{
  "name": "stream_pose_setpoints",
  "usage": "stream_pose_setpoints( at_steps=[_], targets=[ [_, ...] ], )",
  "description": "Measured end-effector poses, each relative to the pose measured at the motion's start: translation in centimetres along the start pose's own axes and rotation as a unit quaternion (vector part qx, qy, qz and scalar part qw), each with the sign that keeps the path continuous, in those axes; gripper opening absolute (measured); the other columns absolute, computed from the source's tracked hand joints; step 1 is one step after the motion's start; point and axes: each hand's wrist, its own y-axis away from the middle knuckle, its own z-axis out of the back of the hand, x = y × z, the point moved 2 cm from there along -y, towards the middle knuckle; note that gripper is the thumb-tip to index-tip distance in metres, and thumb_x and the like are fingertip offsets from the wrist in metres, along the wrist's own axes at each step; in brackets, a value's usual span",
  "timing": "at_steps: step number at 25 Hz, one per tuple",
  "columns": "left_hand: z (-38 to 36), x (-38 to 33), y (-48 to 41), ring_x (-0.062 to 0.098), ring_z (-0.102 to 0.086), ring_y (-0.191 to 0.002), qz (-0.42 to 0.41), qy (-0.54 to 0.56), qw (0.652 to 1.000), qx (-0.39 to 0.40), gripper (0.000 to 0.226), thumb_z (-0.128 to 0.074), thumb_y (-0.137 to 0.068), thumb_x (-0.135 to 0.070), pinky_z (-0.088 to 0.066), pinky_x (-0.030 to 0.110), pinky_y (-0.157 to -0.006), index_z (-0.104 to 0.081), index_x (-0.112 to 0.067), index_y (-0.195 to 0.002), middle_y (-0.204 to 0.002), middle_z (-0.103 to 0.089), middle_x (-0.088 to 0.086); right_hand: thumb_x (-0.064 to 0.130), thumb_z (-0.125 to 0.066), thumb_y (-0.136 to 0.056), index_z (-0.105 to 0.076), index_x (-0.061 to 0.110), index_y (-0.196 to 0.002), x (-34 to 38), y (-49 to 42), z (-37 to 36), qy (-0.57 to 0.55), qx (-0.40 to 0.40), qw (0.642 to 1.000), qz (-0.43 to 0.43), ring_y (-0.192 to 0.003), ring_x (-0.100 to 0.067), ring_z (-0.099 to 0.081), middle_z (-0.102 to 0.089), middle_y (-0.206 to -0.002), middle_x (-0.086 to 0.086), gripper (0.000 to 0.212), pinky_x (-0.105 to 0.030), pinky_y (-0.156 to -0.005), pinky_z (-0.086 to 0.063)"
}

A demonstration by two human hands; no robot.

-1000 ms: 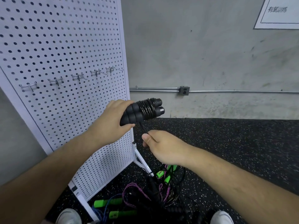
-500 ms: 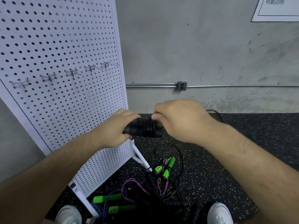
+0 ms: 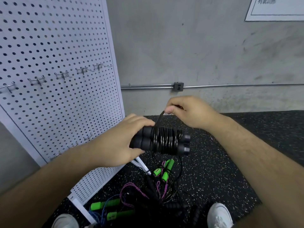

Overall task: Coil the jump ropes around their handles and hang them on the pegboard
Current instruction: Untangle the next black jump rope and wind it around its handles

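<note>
Risen from below the paired black foam handles [image 3: 144, 142] to above them, the right hand [image 3: 185, 112] pinches the thin black cord [image 3: 158, 120], laying another turn. At left stands the white perforated metal pegboard [image 3: 57, 46], its wire hooks [image 3: 37, 79] all bare. Tangled green-handled and black ropes [image 3: 156, 186] wait on the speckled rubber floor [image 3: 222, 162]. The left hand [image 3: 118, 142] grips the handles. This first rope looks nearly wound, and nothing is hung yet.

We have one view only: a head-worn wide-angle, looking forward and down. The left hand [image 3: 118, 143] and right hand [image 3: 190, 112] are close, mid-frame. The pegboard [image 3: 49, 46] fills the left, seen at a slant. Wall [image 3: 197, 46] straight ahead, floor [image 3: 213, 162] below, shoes [image 3: 219, 216] at bottom edge.
</note>
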Motion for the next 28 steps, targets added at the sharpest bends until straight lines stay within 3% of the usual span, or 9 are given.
stream_pose_setpoints(
  at_steps=[2, 3, 4, 6, 9, 12, 19, 24, 28],
  targets=[
    [0.4, -0.2, 0.2, 0.002, -0.044, -0.122, 0.020, 0.021, 0.999, -0.032, 0.065, -0.078, -0.085, -0.019, -0.032, 0.009, -0.101, -0.043, -0.039, -0.136, -0.121, -0.045, -0.029, 0.043, -0.051, -0.099, -0.064, 0.023, -0.082, -0.6, 0.5, -0.9, -0.152, 0.046, 0.984, -0.082, -0.076, -0.011, -0.066, -0.067, -0.083, 0.001, 0.029, -0.044, -0.081, -0.059],
    [0.4, -0.3, 0.3, -0.001, -0.044, -0.123, 0.034, 0.032, 0.998, -0.042, 0.067, -0.078, -0.086, -0.022, -0.032, 0.008, -0.102, -0.038, -0.044, -0.135, -0.124, -0.043, -0.026, 0.025, -0.052, -0.102, -0.059, 0.020, -0.075, 0.3, 1.0, -1.9, -0.203, 0.088, 0.969, -0.108, -0.066, -0.005, -0.065, -0.061, -0.078, -0.001, 0.029, -0.033, -0.077, -0.060],
    [0.3, -0.2, 0.2, -0.004, -0.043, -0.123, 0.045, 0.038, 0.997, -0.051, 0.070, -0.077, -0.086, -0.024, -0.031, 0.007, -0.103, -0.033, -0.047, -0.134, -0.127, -0.041, -0.023, 0.013, -0.048, -0.104, -0.054, 0.018, -0.073, 1.6, 1.6, -3.1, -0.214, 0.144, 0.959, -0.115, -0.056, 0.001, -0.060, -0.055, -0.074, -0.001, 0.031, -0.019, -0.068, -0.057],
    [0.2, 0.5, -0.1, -0.007, -0.040, -0.121, 0.056, 0.017, 0.995, -0.080, 0.068, -0.076, -0.087, -0.021, -0.029, 0.007, -0.105, -0.032, -0.041, -0.135, -0.127, -0.040, -0.017, 0.019, -0.038, -0.108, -0.051, 0.019, -0.079, 3.9, 2.1, -6.4, -0.167, 0.205, 0.961, -0.085, -0.051, -0.002, -0.051, -0.051, -0.072, 0.001, 0.032, -0.019, -0.055, -0.048],
    [1.6, 3.6, -0.8, 0.006, -0.037, -0.118, 0.085, -0.106, 0.979, -0.153, 0.061, -0.072, -0.086, -0.012, -0.032, 0.024, -0.108, -0.041, -0.020, -0.138, -0.128, -0.045, -0.004, 0.043, -0.032, -0.107, -0.041, 0.028, -0.080, 7.3, 2.3, -9.2, -0.186, 0.169, 0.967, -0.033, -0.061, -0.006, -0.043, -0.047, -0.071, 0.006, 0.032, -0.026, -0.056, -0.036],
    [2.7, 6.7, -0.6, 0.010, -0.034, -0.119, 0.134, -0.164, 0.965, -0.153, 0.060, -0.070, -0.086, -0.009, -0.033, 0.032, -0.110, -0.042, -0.015, -0.139, -0.129, -0.045, -0.001, 0.046, -0.031, -0.107, -0.036, 0.024, -0.079, 10.0, 2.9, -9.4, -0.187, 0.183, 0.965, -0.025, -0.060, -0.010, -0.043, -0.047, -0.072, 0.000, 0.036, -0.028, -0.053, -0.033],
    [1.2, 8.9, -0.2, 0.011, -0.040, -0.116, 0.148, -0.179, 0.970, -0.070, 0.058, -0.073, -0.085, -0.014, -0.041, 0.033, -0.105, -0.046, -0.022, -0.136, -0.125, -0.048, -0.004, 0.043, -0.030, -0.108, -0.052, 0.018, -0.093, 11.4, 3.4, -3.5, -0.071, 0.177, 0.982, 0.010, -0.066, -0.014, -0.053, -0.057, -0.080, -0.001, 0.036, -0.030, -0.053, -0.034],
    [-1.0, 8.3, -0.3, 0.009, -0.042, -0.114, 0.123, -0.159, 0.980, -0.004, 0.054, -0.075, -0.084, -0.019, -0.041, 0.031, -0.103, -0.047, -0.026, -0.131, -0.122, -0.050, -0.007, 0.037, -0.032, -0.108, -0.055, 0.020, -0.104, 10.7, 2.7, -1.5, 0.066, 0.045, 0.995, 0.061, -0.072, -0.017, -0.049, -0.052, -0.082, 0.007, 0.029, -0.031, -0.063, -0.032],
    [-2.0, 6.1, -0.6, 0.003, -0.034, -0.102, 0.063, -0.158, 0.985, 0.006, 0.042, -0.072, -0.087, -0.018, -0.033, 0.020, -0.091, -0.046, -0.022, -0.119, -0.108, -0.040, -0.012, 0.034, -0.037, -0.107, -0.057, 0.021, -0.098, 7.8, 1.1, -1.4, 0.080, -0.004, 0.994, 0.077, -0.082, -0.021, -0.054, -0.058, -0.091, 0.004, 0.026, -0.031, -0.069, -0.033]
  ],
)
